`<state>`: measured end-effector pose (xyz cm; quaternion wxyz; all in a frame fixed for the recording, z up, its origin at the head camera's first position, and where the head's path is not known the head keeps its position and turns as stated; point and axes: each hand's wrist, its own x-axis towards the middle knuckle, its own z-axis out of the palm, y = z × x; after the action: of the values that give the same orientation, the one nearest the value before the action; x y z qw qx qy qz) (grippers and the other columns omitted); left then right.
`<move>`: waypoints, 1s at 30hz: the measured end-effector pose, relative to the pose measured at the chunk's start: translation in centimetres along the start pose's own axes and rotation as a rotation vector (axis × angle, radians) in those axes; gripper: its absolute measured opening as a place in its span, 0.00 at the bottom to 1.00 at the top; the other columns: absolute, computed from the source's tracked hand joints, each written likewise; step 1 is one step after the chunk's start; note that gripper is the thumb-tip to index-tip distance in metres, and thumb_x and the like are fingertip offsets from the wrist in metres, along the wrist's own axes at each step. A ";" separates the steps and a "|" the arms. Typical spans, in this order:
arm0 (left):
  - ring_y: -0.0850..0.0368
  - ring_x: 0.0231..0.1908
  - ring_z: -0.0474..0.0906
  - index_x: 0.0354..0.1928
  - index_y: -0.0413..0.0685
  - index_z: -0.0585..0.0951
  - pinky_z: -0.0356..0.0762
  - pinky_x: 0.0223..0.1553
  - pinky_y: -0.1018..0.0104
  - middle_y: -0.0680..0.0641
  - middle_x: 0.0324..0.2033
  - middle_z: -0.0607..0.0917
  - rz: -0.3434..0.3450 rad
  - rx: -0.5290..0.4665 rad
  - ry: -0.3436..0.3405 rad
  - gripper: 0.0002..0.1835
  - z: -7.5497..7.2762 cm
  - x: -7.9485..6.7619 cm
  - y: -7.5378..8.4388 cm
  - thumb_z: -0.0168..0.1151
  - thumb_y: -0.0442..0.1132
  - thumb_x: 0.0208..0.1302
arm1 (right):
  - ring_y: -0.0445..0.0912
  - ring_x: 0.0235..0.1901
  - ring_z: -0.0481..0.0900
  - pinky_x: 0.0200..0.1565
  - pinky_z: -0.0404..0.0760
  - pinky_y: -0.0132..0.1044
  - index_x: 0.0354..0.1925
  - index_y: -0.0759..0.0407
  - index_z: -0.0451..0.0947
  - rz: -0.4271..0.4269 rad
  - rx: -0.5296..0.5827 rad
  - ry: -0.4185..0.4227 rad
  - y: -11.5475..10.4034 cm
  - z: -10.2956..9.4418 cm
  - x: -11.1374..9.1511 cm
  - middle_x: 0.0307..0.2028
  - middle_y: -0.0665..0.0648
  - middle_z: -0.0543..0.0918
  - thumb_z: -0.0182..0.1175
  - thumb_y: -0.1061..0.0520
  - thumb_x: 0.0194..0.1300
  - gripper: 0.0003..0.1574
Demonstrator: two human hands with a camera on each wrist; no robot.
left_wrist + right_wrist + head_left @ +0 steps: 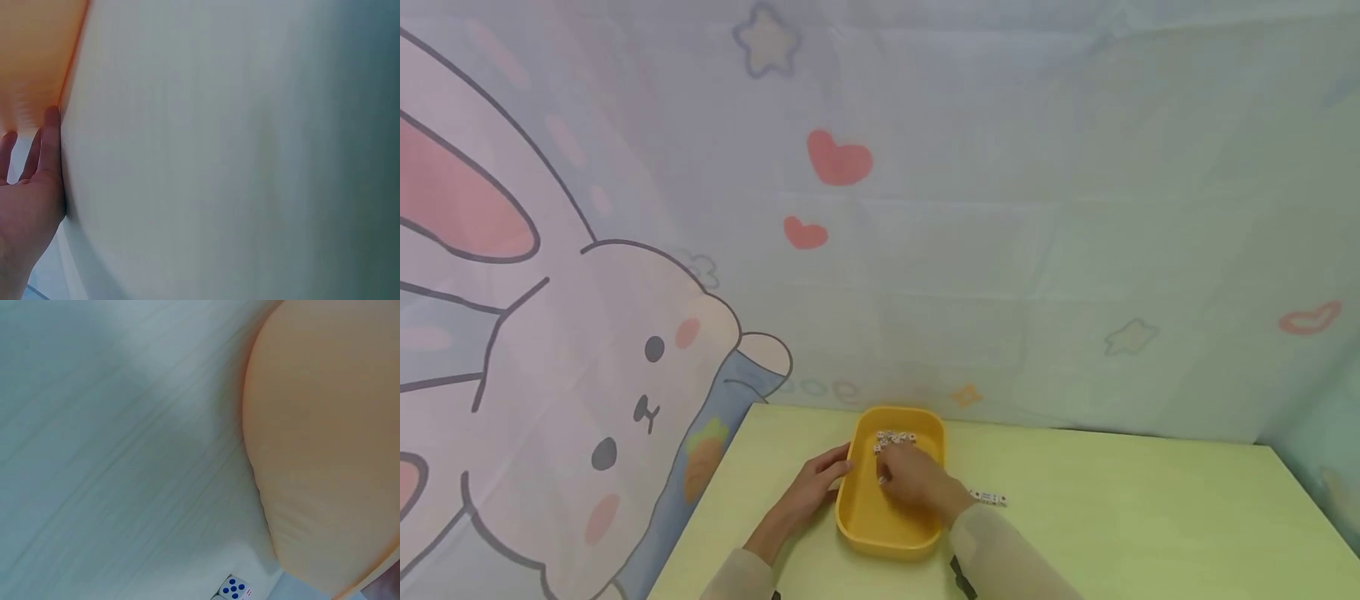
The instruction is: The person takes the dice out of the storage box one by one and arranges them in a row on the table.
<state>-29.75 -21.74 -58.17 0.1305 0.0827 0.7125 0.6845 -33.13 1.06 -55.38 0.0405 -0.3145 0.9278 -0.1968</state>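
A yellow tray [887, 533] with rounded corners stands on the table, with several white dice [895, 437] loose at its far end. My left hand [818, 482] is at the tray's left side; in the left wrist view its fingers [50, 140] stretch up against the outer wall. Inside the tray is my right hand [913, 477], its fingers bent down close to the dice. One die [882, 481] shows at its fingertips; whether they pinch it I cannot tell. Only a sliver of that hand shows in the right wrist view, behind the tray wall [325, 444].
Just right of the tray, a short row of dice [990, 497] lies on the pale table [1120, 508], partly hidden by my right forearm. One die of blue dots [233, 587] appears low in the right wrist view. A printed cloth [1000, 250] hangs behind the table.
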 end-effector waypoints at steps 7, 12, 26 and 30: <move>0.39 0.70 0.73 0.80 0.39 0.66 0.81 0.63 0.51 0.36 0.77 0.68 -0.006 0.019 -0.011 0.30 -0.2 -0.1 0.0 0.54 0.44 0.83 | 0.42 0.36 0.76 0.47 0.81 0.42 0.37 0.53 0.85 0.020 0.000 -0.006 -0.3 0.1 -0.2 0.32 0.43 0.80 0.70 0.58 0.66 0.02; 0.41 0.69 0.74 0.79 0.40 0.67 0.81 0.63 0.51 0.36 0.76 0.69 0.003 0.016 -0.014 0.30 -0.4 -0.2 0.1 0.54 0.44 0.83 | 0.43 0.36 0.76 0.47 0.81 0.42 0.36 0.53 0.84 0.013 0.004 0.008 -0.8 0.0 -0.3 0.32 0.44 0.80 0.71 0.58 0.66 0.03; 0.41 0.69 0.74 0.79 0.40 0.67 0.82 0.62 0.53 0.37 0.76 0.69 0.000 -0.005 -0.038 0.30 -0.5 -0.7 -0.4 0.55 0.45 0.83 | 0.42 0.35 0.75 0.46 0.80 0.42 0.37 0.52 0.83 0.048 0.042 -0.029 -1.2 0.5 -0.7 0.32 0.44 0.79 0.70 0.58 0.68 0.04; 0.42 0.70 0.74 0.80 0.42 0.67 0.82 0.62 0.53 0.38 0.77 0.69 0.010 -0.010 -0.037 0.30 -0.6 -0.7 -0.4 0.56 0.46 0.83 | 0.43 0.36 0.76 0.47 0.81 0.43 0.38 0.52 0.84 0.043 0.042 -0.015 -1.2 0.6 -0.5 0.33 0.44 0.79 0.69 0.60 0.68 0.03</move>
<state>-29.20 -22.54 -58.50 0.1404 0.0982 0.7061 0.6871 -31.94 0.33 -55.49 0.0581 -0.2948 0.9298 -0.2127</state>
